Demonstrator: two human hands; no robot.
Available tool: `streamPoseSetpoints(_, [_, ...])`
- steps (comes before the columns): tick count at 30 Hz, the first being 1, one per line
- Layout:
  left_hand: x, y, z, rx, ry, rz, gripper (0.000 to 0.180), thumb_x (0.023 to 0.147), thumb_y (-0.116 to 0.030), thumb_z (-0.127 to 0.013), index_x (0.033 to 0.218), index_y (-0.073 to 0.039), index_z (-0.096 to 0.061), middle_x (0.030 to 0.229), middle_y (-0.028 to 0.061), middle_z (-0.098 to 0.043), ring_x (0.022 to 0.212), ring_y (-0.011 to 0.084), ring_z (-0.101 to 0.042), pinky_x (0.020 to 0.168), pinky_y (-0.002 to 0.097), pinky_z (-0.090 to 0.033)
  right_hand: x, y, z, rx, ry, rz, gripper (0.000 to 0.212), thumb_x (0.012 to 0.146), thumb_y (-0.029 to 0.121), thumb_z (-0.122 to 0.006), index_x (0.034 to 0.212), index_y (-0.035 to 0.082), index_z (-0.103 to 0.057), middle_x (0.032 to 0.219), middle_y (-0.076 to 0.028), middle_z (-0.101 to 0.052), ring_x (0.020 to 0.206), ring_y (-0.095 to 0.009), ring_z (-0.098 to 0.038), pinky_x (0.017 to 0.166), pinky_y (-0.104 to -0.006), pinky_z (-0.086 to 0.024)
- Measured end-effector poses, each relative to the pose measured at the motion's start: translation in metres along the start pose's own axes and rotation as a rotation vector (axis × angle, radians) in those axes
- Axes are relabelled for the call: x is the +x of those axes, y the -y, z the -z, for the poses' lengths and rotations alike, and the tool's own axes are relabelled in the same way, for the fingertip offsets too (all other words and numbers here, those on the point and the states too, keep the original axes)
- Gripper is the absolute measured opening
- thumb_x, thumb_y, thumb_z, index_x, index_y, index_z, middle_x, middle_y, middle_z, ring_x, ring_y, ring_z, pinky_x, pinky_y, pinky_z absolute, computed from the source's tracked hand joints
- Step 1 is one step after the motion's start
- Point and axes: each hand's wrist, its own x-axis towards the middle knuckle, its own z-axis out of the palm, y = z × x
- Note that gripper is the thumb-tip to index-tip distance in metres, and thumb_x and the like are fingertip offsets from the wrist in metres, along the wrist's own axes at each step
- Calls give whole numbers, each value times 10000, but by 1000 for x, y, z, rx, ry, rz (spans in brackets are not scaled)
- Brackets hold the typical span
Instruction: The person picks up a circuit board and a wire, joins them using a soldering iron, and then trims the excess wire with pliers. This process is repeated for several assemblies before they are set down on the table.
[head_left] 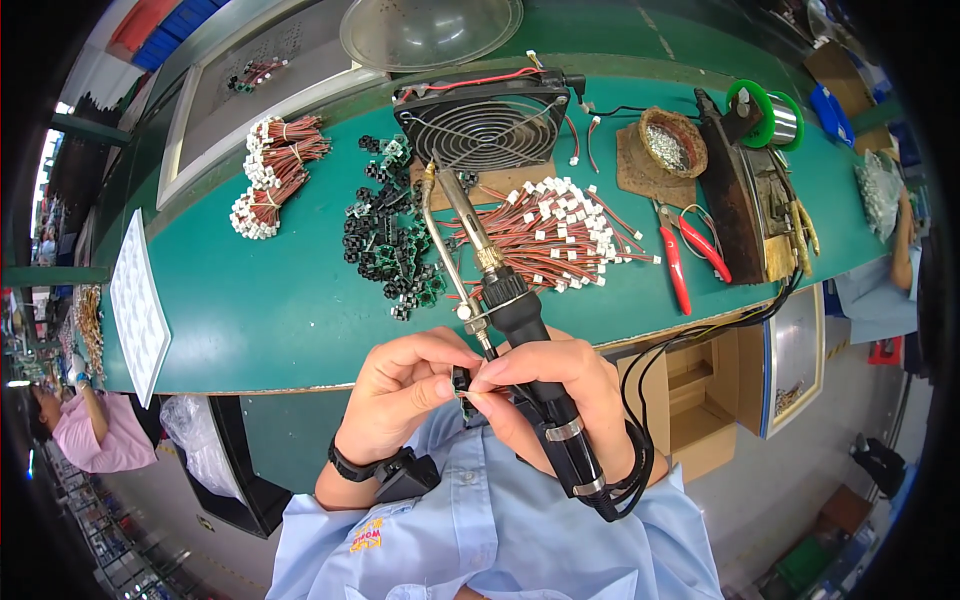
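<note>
My left hand (398,392) pinches a small black component (461,379) with a bit of green board, close in front of my chest. A soldering iron (516,312) with a thin metal solder-feed tube (433,220) lies across my right hand (585,385), its tip pointing away toward the fan. The right thumb and fingertip also meet at the component; whatever fine piece they pinch there is too small to make out. Beyond the hands lie a heap of black components on green boards (385,235) and a fan of red-and-black wires with white connectors (555,230).
A black fan (485,120) stands behind the heaps. Bundled wires (275,175) and a white tray (140,305) are at left. Red-handled pliers (675,265), a bowl of solder bits (672,142) and a green solder spool (765,115) sit right. Black cables (690,340) trail from the iron.
</note>
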Motion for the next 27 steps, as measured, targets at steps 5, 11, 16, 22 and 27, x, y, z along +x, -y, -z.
streamPoseSetpoints(5, [-1, 0, -1, 0, -2, 7, 231, 845, -115, -621, 1022, 30, -588, 989, 108, -563, 906, 170, -541, 794, 296, -430, 0, 1, 0, -23, -10, 6, 364, 693, -61, -717, 985, 37, -524, 829, -96, -621, 740, -185, -626, 618, -279, -512])
streamPoseSetpoints(11, [-1, 1, 1, 24, -6, 6, 224, 840, -111, -626, 1013, 27, -590, 983, 105, -563, 891, 164, -538, 785, 292, -425, -1, 0, -2, -18, -27, 4, 368, 688, -64, -720, 982, 40, -525, 826, -92, -620, 731, -180, -627, 618, -279, -512])
streamPoseSetpoints(16, [-1, 1, 1, 22, -4, -9, 221, 838, -107, -628, 1012, 24, -590, 979, 100, -564, 875, 160, -543, 771, 287, -430, -1, 1, -2, 4, -45, 4, 367, 689, -67, -718, 980, 42, -521, 823, -94, -623, 727, -177, -629, 617, -279, -512])
streamPoseSetpoints(22, [0, 1, 1, 2, 8, -11, 218, 835, -100, -629, 1010, 24, -592, 978, 98, -567, 876, 163, -549, 767, 288, -436, -1, 1, -2, 32, -22, -9, 369, 696, -71, -711, 985, 41, -512, 806, -97, -629, 724, -177, -634, 619, -279, -512])
streamPoseSetpoints(27, [0, 2, 0, -16, -1, -2, 210, 835, -91, -626, 1006, 26, -594, 975, 100, -569, 876, 167, -554, 767, 291, -442, -1, 0, -2, 19, -25, 14, 369, 701, -72, -706, 990, 39, -505, 794, -98, -632, 720, -177, -638, 626, -280, -513])
